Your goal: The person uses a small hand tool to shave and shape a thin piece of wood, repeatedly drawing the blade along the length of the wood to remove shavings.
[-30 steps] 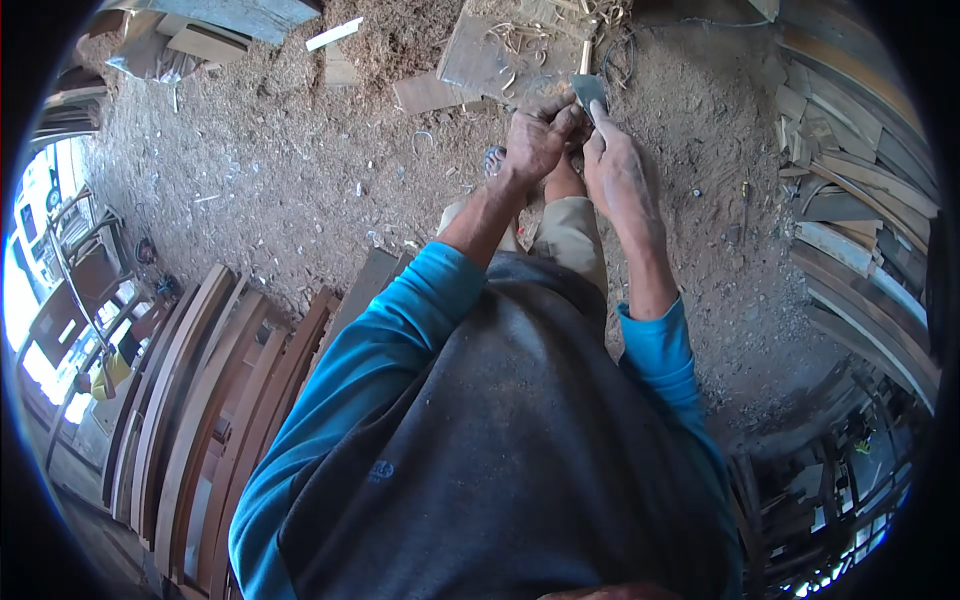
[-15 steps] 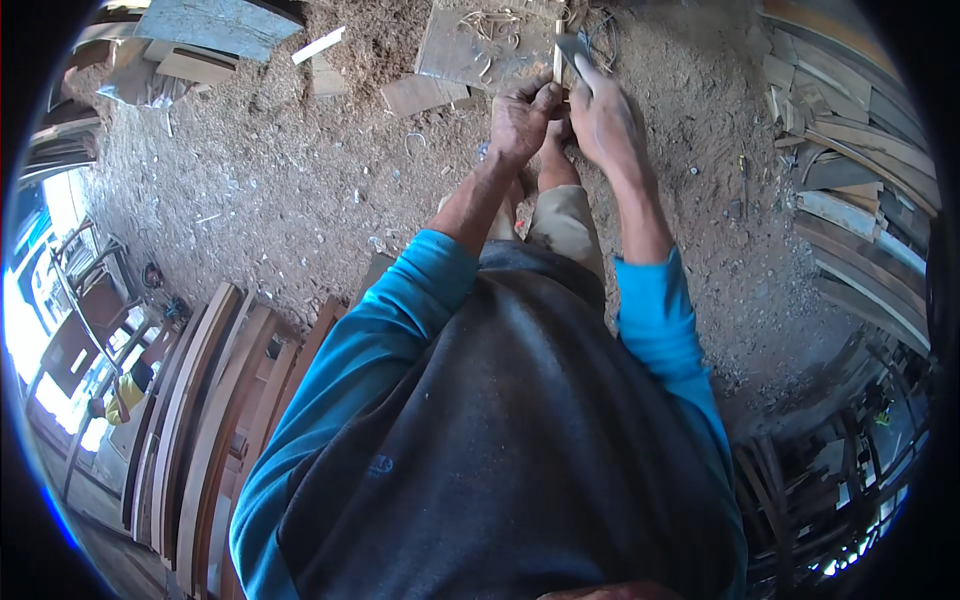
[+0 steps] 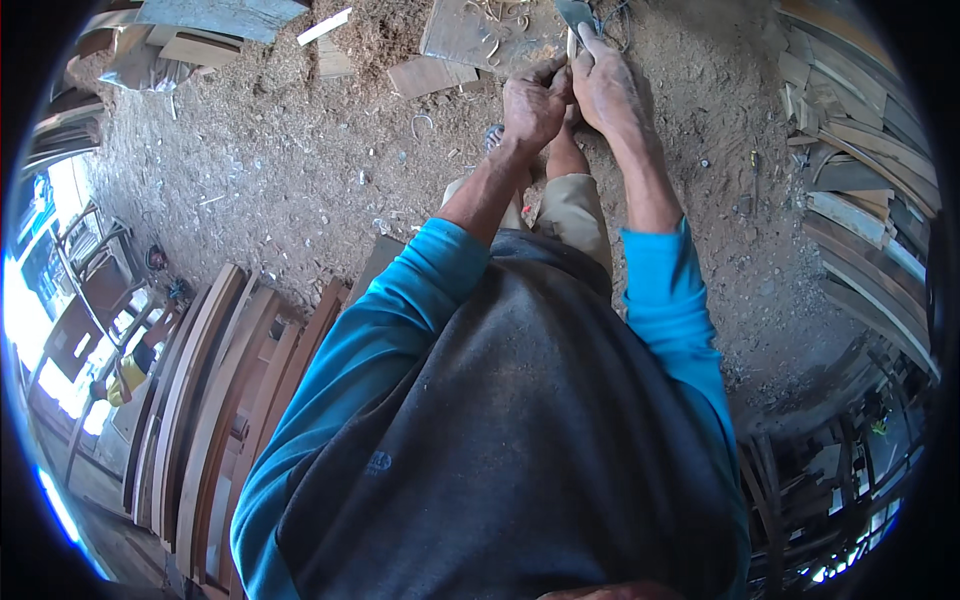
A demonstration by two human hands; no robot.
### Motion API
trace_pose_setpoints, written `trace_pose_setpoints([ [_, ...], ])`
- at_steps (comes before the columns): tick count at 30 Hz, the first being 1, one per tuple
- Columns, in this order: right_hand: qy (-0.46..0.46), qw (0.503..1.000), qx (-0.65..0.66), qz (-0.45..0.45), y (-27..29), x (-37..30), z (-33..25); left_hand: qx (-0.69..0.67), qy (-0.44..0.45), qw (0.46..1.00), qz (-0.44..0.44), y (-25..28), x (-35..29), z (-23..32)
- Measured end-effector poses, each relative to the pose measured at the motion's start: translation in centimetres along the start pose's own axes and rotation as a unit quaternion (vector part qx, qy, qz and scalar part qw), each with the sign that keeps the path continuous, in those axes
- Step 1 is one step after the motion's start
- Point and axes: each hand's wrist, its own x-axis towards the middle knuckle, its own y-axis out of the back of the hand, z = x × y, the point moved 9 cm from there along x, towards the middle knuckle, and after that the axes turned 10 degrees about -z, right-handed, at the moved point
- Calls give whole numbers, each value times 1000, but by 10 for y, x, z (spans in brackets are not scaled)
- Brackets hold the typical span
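Both my hands are together at the top of the view, in front of my bare feet. My left hand [image 3: 535, 106] is closed round a thin, pale wooden strip [image 3: 571, 42], which points away from me. My right hand [image 3: 608, 92] grips a flat grey blade [image 3: 575, 12], index finger stretched along it. That blade lies against the far end of the strip; its handle is hidden in my palm. Beyond my hands, a flat board [image 3: 455, 32] on the ground carries curled wood shavings [image 3: 500, 14].
Sawdust and scraps cover the ground [image 3: 300, 160]. Long curved timbers [image 3: 205, 400] are stacked at the lower left. Wood offcuts [image 3: 850, 150] pile up along the right side. A screwdriver-like tool [image 3: 754, 168] lies right of me. Another person in yellow [image 3: 125, 382] is at far left.
The blade and my right hand have moved farther away along the strip. My left hand has shifted slightly forward, still round the strip. The whole view has tilted a little.
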Motion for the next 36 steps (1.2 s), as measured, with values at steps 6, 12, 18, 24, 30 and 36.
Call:
trace_pose_setpoints([
  [6,-28,998,-19,-52,-9,-34,3,57,5,998,18,1,-7,22],
  [12,-30,998,-42,-31,3,0,-5,67,31,997,8,-4,-7,26],
  [18,11,999,23,-29,-4,-31,7,-82,32,995,-39,0,-3,7],
  [24,-8,999,31,-24,2,-6,1,-76,21,996,-48,-1,0,0],
  [30,-2,997,57,-42,8,-22,4,-109,49,990,-68,0,-1,10],
  [36,-4,995,90,-33,-18,-68,5,-162,55,983,-73,1,-2,1],
])
